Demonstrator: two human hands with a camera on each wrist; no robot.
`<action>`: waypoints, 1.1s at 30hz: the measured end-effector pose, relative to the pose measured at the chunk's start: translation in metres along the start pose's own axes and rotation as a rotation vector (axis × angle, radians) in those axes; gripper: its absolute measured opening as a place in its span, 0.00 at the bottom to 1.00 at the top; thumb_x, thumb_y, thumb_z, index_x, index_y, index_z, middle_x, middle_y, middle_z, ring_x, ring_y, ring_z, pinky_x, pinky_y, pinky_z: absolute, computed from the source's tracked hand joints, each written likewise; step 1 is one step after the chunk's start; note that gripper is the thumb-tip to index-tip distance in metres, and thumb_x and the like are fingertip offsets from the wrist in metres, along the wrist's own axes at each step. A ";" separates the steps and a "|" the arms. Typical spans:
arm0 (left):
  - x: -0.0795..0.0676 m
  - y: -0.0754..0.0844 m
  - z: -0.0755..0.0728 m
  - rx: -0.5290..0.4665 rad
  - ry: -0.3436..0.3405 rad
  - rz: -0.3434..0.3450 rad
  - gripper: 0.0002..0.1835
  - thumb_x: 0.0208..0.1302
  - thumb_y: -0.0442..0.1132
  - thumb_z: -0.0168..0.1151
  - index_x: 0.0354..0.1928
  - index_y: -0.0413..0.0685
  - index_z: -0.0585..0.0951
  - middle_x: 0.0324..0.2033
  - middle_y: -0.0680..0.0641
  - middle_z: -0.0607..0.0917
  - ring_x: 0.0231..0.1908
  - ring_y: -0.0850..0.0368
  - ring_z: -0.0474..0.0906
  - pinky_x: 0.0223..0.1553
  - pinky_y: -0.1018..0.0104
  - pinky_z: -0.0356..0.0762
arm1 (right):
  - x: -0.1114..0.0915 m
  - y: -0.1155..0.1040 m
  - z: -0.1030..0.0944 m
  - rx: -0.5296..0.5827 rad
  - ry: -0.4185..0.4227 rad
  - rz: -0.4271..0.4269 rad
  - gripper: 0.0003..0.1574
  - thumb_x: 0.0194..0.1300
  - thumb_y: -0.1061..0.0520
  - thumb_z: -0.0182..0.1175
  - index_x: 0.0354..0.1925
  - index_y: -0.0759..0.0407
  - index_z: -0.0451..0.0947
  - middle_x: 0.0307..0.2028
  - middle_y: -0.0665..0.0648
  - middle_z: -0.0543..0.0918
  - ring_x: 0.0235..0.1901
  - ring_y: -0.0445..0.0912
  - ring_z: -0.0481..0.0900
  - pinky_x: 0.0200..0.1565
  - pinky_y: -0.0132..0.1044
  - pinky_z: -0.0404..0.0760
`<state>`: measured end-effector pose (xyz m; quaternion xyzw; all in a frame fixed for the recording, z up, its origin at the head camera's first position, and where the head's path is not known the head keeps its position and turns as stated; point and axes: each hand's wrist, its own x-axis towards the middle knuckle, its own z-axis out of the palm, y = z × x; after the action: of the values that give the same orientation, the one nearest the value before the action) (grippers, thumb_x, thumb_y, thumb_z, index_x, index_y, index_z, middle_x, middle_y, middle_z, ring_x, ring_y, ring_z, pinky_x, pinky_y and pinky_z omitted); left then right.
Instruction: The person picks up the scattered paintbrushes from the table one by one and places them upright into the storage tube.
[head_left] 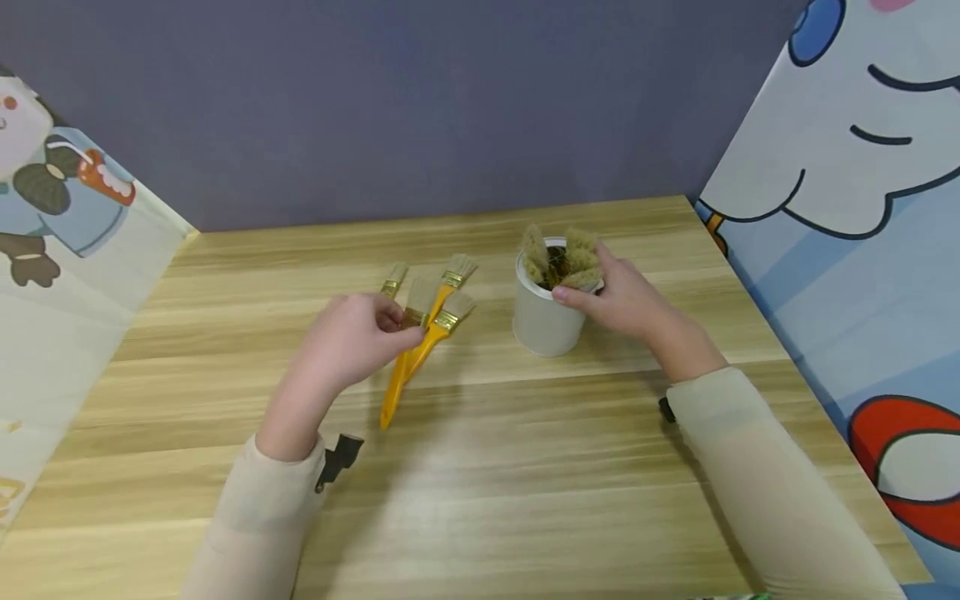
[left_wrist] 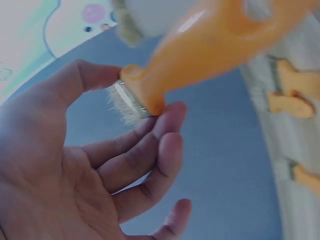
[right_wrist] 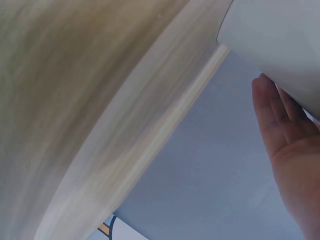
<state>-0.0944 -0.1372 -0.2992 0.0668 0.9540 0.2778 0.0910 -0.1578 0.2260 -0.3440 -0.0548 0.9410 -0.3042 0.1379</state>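
My left hand (head_left: 360, 337) is above the left part of the table and pinches a flat paintbrush (left_wrist: 210, 45) with thumb and fingertips near its metal ferrule. Its glossy orange handle points away from the palm in the left wrist view. Below and beside it lie more paintbrushes (head_left: 450, 321), with orange handles and pale bristles. My right hand (head_left: 626, 300) grips a white can (head_left: 547, 325) at its right side, thumb on the front rim. In the right wrist view, the fingers lie against the can wall (right_wrist: 285, 45). Tan bristly tufts (head_left: 581, 250) stick up around the can's opening.
The wooden table (head_left: 525, 500) ends at a dark grey-blue panel (head_left: 450, 108) behind. Cartoon-printed walls (head_left: 847, 292) flank both sides. A black wrist mount (head_left: 341, 458) shows at the left cuff.
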 end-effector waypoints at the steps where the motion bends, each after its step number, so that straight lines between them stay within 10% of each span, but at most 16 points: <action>1: -0.004 0.003 -0.003 -0.017 0.015 0.008 0.19 0.66 0.53 0.65 0.50 0.49 0.87 0.43 0.49 0.92 0.42 0.52 0.87 0.47 0.55 0.84 | 0.000 -0.001 -0.001 0.000 -0.002 0.000 0.80 0.67 0.17 0.56 0.85 0.59 0.24 0.82 0.79 0.45 0.82 0.74 0.47 0.78 0.71 0.54; 11: -0.013 0.039 -0.013 -0.131 0.218 0.135 0.14 0.65 0.50 0.67 0.47 0.51 0.87 0.39 0.52 0.92 0.45 0.55 0.87 0.47 0.57 0.79 | -0.008 -0.007 0.003 -0.020 -0.024 -0.035 0.82 0.66 0.16 0.58 0.85 0.61 0.25 0.83 0.77 0.46 0.83 0.73 0.45 0.79 0.72 0.53; 21: 0.011 0.085 0.004 -0.456 0.464 0.458 0.14 0.65 0.42 0.74 0.50 0.45 0.88 0.41 0.48 0.94 0.38 0.58 0.88 0.51 0.60 0.79 | -0.022 -0.010 0.012 0.005 -0.052 -0.096 0.80 0.68 0.21 0.61 0.84 0.68 0.28 0.65 0.79 0.78 0.45 0.56 0.90 0.69 0.63 0.76; 33: 0.071 0.118 0.026 -0.685 0.643 0.825 0.15 0.67 0.38 0.72 0.51 0.35 0.87 0.37 0.40 0.92 0.39 0.55 0.87 0.53 0.64 0.82 | -0.021 -0.007 0.011 0.038 -0.032 -0.109 0.80 0.66 0.20 0.62 0.85 0.64 0.30 0.77 0.75 0.66 0.71 0.67 0.76 0.74 0.65 0.69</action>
<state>-0.1493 -0.0120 -0.2664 0.3098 0.6860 0.5865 -0.2992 -0.1344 0.2175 -0.3436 -0.1080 0.9283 -0.3282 0.1371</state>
